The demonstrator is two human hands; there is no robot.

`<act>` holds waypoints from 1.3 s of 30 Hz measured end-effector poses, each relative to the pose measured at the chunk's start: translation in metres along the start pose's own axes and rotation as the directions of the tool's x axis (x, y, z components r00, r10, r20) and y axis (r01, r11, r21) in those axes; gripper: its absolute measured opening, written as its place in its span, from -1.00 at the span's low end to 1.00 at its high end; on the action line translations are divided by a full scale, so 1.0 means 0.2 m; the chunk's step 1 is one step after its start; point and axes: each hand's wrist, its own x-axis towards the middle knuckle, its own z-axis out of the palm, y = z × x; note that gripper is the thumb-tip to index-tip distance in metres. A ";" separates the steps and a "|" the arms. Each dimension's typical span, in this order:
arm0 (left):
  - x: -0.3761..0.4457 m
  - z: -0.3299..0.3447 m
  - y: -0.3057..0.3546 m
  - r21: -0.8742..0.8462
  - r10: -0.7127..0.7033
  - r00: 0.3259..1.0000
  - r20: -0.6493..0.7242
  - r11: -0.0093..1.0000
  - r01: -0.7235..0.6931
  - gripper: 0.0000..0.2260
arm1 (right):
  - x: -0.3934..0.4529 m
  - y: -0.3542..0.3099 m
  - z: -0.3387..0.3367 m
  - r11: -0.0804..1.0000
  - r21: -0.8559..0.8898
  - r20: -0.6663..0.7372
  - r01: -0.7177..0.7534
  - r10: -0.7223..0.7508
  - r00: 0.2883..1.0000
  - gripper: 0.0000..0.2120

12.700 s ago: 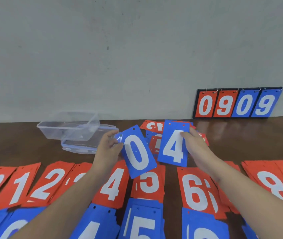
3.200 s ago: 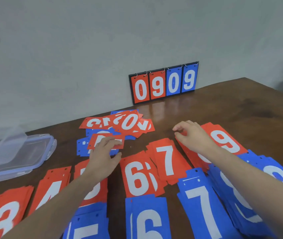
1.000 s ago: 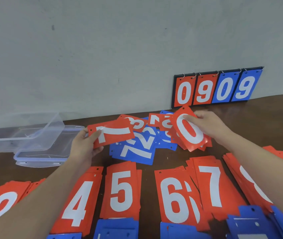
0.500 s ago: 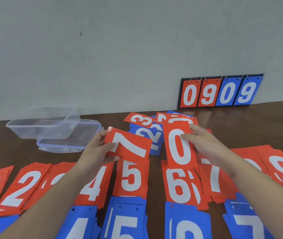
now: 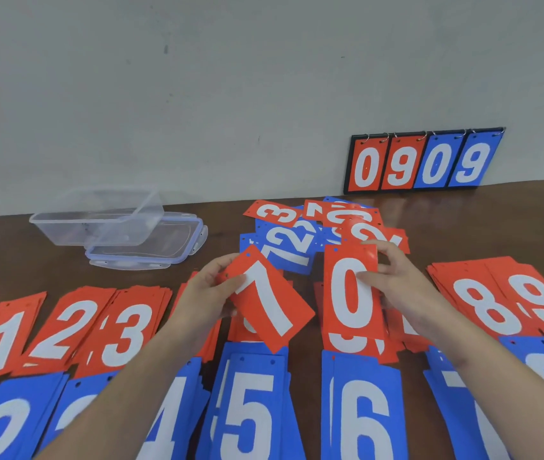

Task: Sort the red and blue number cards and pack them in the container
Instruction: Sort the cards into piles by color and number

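While two red cards are held up at the centre of the frame, the rest lie spread across the brown bench (image 5: pixel 15 260). The left hand (image 5: pixel 204 293) pinches the red 7 card (image 5: pixel 264 302) by its upper left corner, thumb on the face and fingers behind, so the card hangs tilted with its top toward the upper left. The right hand (image 5: pixel 400 287) grips the red 0 card (image 5: pixel 352 290) along its right edge, thumb across the white digit, and the card stands nearly upright. Both cards are lifted clear of the piles beneath them.

Just behind the hands, toward the upper centre, an unsorted heap of red and blue cards (image 5: pixel 300 240) lies overlapping at odd angles. Across the middle of the frame runs a row of red piles (image 5: pixel 124 330), showing 1, 2, 3 at left and 8, 9 at right; the piles under the hands are mostly hidden. Along the lower edge runs a row of blue piles (image 5: pixel 247 416), with 2, 5 and 6 readable.

At the upper left, a clear plastic container (image 5: pixel 98 217) sits partly on its clear lid (image 5: pixel 164 247), well apart from the cards. At the upper right, a flip scoreboard (image 5: pixel 420 162) reading 0909 leans against the grey wall (image 5: pixel 197 94).
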 end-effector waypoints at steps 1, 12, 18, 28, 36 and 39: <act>-0.01 -0.01 0.00 -0.003 -0.002 1.000 -0.006 1.000 0.002 -0.74 | -0.01 0.01 -0.01 1.000 0.011 -0.017 -0.003 0.003 1.000 -0.60; -0.11 -0.13 -0.03 -0.020 -0.041 0.996 -0.080 0.999 0.039 -0.66 | -0.04 0.05 -0.02 0.996 0.083 -0.193 -0.007 0.023 0.981 -0.83; -0.12 -0.15 -0.02 -0.055 -0.032 0.992 -0.119 0.998 0.025 -0.64 | -0.07 0.03 -0.07 1.000 0.024 -0.220 0.019 -0.013 0.975 -0.87; -0.02 0.19 -0.01 0.020 -0.065 0.998 0.025 0.998 0.065 -0.75 | -0.28 0.09 -0.41 0.997 0.067 -0.441 0.025 0.007 0.898 -0.79; 0.13 0.76 -0.02 0.160 -0.081 0.971 0.227 0.986 0.045 -0.77 | -0.46 0.20 -0.70 0.993 0.112 -0.588 0.024 0.047 0.807 -0.83; 0.20 0.96 -0.03 0.260 -0.049 0.972 0.230 0.966 -0.013 -0.81 | -0.51 0.25 -0.78 0.994 0.107 -0.603 0.010 0.057 0.795 -0.87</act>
